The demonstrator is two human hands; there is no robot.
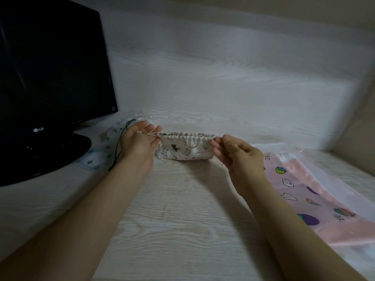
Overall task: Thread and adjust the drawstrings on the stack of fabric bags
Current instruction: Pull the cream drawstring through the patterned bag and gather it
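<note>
The cat-print bag [182, 149], on the desk [182, 209] between the hands, is pinched at its right end by the right hand [237, 157] while its cords [152, 133], gripped by the left hand [138, 142], should be drawn leftward steadily.

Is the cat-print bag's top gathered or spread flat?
Gathered: the hem of the cat-print bag is ruffled throughout; the left hand holds its drawstring, the right hand its other end.

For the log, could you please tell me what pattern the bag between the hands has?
The bag is white with little cats; head view.
</note>
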